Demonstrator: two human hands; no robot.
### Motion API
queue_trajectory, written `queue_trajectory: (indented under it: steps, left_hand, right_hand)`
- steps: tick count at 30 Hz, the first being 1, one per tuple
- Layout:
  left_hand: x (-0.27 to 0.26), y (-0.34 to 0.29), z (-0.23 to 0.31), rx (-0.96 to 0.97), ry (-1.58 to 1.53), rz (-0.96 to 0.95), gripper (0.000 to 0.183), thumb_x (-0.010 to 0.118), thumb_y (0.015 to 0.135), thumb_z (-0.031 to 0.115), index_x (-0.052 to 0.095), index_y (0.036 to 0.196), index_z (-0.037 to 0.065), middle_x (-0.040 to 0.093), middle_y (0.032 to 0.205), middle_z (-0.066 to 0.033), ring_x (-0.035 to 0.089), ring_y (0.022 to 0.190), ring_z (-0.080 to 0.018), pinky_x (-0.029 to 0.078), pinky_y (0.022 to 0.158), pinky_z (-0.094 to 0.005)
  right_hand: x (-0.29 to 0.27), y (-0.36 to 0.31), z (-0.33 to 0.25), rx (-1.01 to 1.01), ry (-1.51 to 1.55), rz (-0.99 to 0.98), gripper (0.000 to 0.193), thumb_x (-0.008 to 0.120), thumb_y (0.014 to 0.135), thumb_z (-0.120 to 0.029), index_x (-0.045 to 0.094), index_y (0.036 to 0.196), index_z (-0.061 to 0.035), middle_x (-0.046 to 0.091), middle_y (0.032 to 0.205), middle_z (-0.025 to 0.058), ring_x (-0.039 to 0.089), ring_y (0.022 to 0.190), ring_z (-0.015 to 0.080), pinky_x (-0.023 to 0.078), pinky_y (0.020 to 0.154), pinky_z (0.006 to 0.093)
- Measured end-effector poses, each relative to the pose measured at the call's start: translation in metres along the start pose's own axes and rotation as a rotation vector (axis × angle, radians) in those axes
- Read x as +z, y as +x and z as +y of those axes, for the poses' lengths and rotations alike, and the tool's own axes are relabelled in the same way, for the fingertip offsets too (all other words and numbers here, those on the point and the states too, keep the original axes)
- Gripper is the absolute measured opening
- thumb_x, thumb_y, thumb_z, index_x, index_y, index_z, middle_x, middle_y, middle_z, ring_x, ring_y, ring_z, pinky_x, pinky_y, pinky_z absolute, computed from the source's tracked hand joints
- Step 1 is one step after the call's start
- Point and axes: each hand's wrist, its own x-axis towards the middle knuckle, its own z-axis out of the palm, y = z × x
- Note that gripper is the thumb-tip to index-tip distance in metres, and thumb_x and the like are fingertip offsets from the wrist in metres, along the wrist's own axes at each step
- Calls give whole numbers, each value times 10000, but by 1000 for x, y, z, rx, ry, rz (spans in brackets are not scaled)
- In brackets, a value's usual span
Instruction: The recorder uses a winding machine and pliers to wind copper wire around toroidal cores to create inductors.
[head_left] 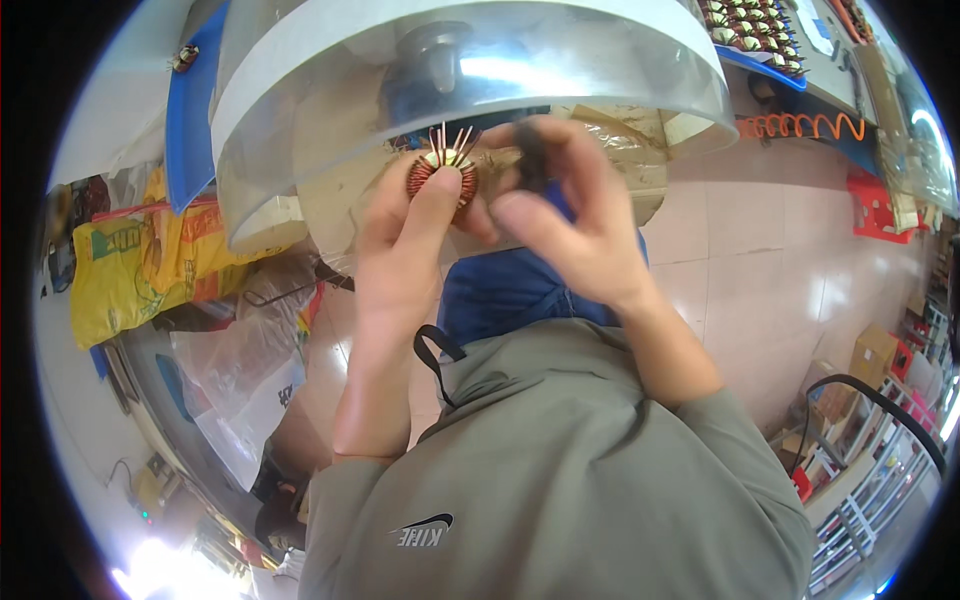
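My left hand (395, 235) is closed on a toroidal coil (468, 183), a ring wound with reddish copper wire. Its thumb presses across the front of the winding, and several bare wire ends stick up from the top. Close by on the right, my right hand (592, 225) curls its fingers and thumb around a dark object (532, 155). Motion blurs that object, and its kind cannot be made out. Both hands are raised in front of my body, just below the lower edge of a clear curved shield (600, 85).
At the left stands a blue tray (192, 130) with one coil (184, 57) at its edge. Rows of similar coils (750, 30) fill another tray at the upper right. An orange spiral hose (805, 125) hangs below it. Yellow bags (115, 280) lie left; a red plastic item (872, 207) is right.
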Motion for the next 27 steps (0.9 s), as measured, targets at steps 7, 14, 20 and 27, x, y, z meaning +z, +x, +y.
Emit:
queue_trajectory:
  steps: [7,14,20,27]
  left_hand:
    - [-11,-28,15,52,425,2,174,657,979,97,638,1110,-16,576,823,4,477,735,-50,418,674,-228]
    - [-5,-43,28,106,638,-141,135,688,910,86,664,986,-23,564,737,18,470,677,-51,396,604,-225]
    - [-5,-48,27,100,655,-212,129,687,904,75,661,980,-26,572,740,1,474,682,-61,404,607,-243]
    - [-5,-47,22,15,612,-237,174,645,982,132,647,1058,-25,622,826,-36,534,751,-87,457,712,-257]
  right_hand:
    - [-47,8,-28,-389,-835,-285,341,763,900,-262,696,1124,-15,691,927,147,658,823,364,545,741,410]
    - [-52,9,-34,-661,-1024,-410,348,784,859,-335,698,1082,-81,641,882,94,646,800,307,522,700,403]
    - [-52,1,-37,-627,-1005,-485,333,781,858,-348,697,1065,-101,605,823,57,628,764,282,506,664,402]
    - [-52,-2,-39,-409,-903,-496,287,753,904,-304,720,1054,-61,643,839,111,646,771,330,524,674,422]
